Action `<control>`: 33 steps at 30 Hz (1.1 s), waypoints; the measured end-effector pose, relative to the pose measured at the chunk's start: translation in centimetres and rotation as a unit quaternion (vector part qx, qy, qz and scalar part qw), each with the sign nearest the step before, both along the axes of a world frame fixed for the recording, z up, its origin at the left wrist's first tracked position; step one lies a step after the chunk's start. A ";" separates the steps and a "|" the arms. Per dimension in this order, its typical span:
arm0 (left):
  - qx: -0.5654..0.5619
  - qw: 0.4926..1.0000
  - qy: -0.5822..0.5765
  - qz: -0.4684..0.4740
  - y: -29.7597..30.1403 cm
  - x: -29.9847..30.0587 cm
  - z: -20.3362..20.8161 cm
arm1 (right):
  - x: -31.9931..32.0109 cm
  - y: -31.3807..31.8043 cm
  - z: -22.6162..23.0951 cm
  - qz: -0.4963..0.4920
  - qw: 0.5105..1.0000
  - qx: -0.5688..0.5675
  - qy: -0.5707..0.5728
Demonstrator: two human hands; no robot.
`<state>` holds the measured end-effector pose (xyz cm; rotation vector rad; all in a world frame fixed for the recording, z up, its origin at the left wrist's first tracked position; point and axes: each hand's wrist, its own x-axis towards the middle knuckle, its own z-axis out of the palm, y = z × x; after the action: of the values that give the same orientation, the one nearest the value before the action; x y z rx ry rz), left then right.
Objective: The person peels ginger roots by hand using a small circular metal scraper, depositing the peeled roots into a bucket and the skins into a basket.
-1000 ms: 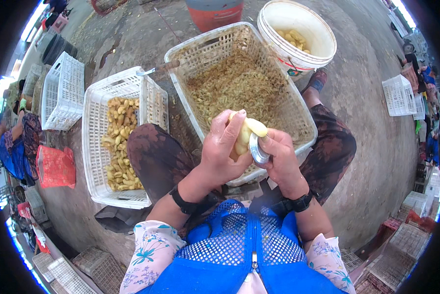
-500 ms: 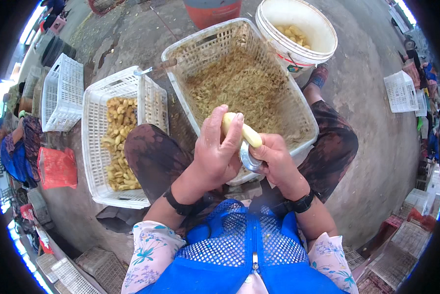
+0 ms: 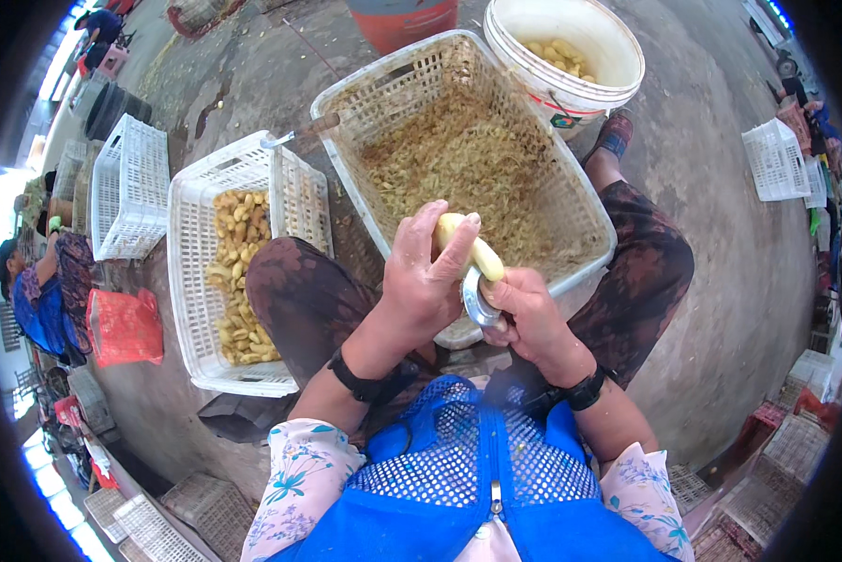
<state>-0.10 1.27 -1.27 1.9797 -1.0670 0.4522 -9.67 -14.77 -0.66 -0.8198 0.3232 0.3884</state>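
My left hand (image 3: 421,276) grips a smooth, pale yellow peeled root (image 3: 482,255), its fingers and thumb wrapped round the upper end. Closed on a shiny, rounded metal scraping tool (image 3: 478,298), my right hand (image 3: 529,314) brings it against the root's lower end, and the thumb lies at that same end. The fingers cover the tool's handle. Both hands are above the near edge of a large white plastic crate (image 3: 369,204), which holds a heap of brownish-yellow shavings (image 3: 463,169).
A white crate (image 3: 188,281) of yellow-brown root pieces (image 3: 238,272) stands left of my knees. A wooden-handled metal tool (image 3: 299,133) lies across the crates' edges. Beyond are a white bucket (image 3: 618,89) with peeled roots and a red-grey tub (image 3: 402,23). Another person (image 3: 41,290) sits far left.
The root has turned slightly in my left hand, its lower end now steeper. Both hands stay close together, and the metal tool still meets the root. The whole view has shifted a little.
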 end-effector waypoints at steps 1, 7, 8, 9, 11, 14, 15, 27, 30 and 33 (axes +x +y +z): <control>0.005 1.000 -0.017 0.000 -0.1 0.1 0.0 | -0.1 0.1 0.0 -0.002 1.000 0.002 0.000; -0.024 0.998 0.058 -0.011 -0.2 -0.3 -0.5 | -0.7 0.2 0.0 0.006 1.000 0.023 0.010; -0.032 0.995 0.086 0.023 -0.3 0.0 -0.6 | -1.0 0.5 0.4 0.038 0.999 -0.023 0.002; -0.040 0.991 0.114 0.058 -0.3 0.5 -0.6 | -1.3 0.8 0.5 0.070 0.995 -0.070 -0.005; -0.084 0.984 0.141 0.070 0.1 1.6 0.1 | -1.8 1.1 -0.2 0.089 0.994 -0.065 -0.013; -0.212 0.829 0.513 -0.061 0.5 0.8 0.5 | 0.4 -0.5 3.3 -0.046 0.989 -0.136 -0.037; -0.212 0.830 0.513 -0.061 0.6 0.8 1.0 | 0.8 -1.0 2.8 -0.065 0.986 -0.139 -0.063; -0.238 0.674 0.680 -0.161 1.5 1.3 2.3 | 4.6 -1.5 1.9 -0.085 0.820 -0.503 -0.261; -0.292 0.613 0.698 -0.230 1.3 1.5 1.3 | 6.0 -4.2 0.0 -0.130 0.795 -0.564 -0.184; -0.349 0.571 0.723 -0.171 1.3 1.5 2.0 | 5.7 -4.9 0.7 -0.155 0.852 -0.476 -0.150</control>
<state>1.36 2.55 0.73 0.7655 -0.0337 -0.8190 -3.95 -19.68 0.05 -1.7529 0.3431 -0.2566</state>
